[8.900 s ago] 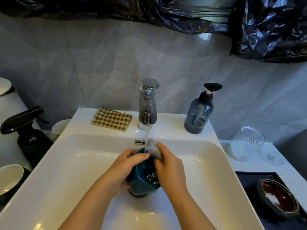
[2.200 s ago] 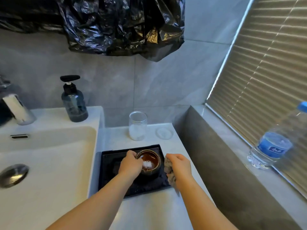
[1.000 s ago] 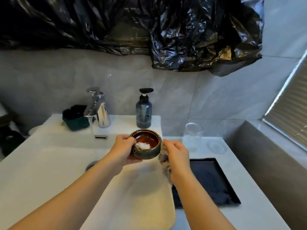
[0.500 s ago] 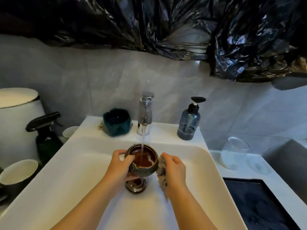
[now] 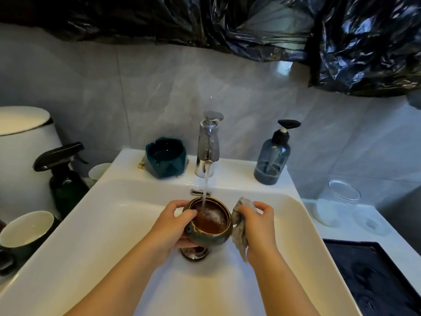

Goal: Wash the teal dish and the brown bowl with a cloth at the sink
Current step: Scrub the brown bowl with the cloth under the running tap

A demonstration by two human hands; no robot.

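My left hand (image 5: pixel 173 226) grips the brown bowl (image 5: pixel 210 226) by its left rim and underside, holding it over the white sink (image 5: pixel 109 224) under the running tap (image 5: pixel 208 144). Water streams into the bowl, which is part full. My right hand (image 5: pixel 258 224) is closed on a grey cloth (image 5: pixel 240 226) just right of the bowl, touching its side. The teal dish (image 5: pixel 165 157) stands upright on the sink's back ledge, left of the tap, on a checked cloth.
A soap pump bottle (image 5: pixel 273 156) stands right of the tap. A glass jar (image 5: pixel 335 202) and a black tray (image 5: pixel 376 277) sit on the right counter. A dark spray bottle (image 5: pixel 65 176) and white cups (image 5: pixel 25 229) are at the left. The drain plug (image 5: pixel 194 253) lies below the bowl.
The bowl was lifted off the black tray and carried left to the sink under the tap. Over the last half second it has been filling with water, and the cloth hand has risen beside it.
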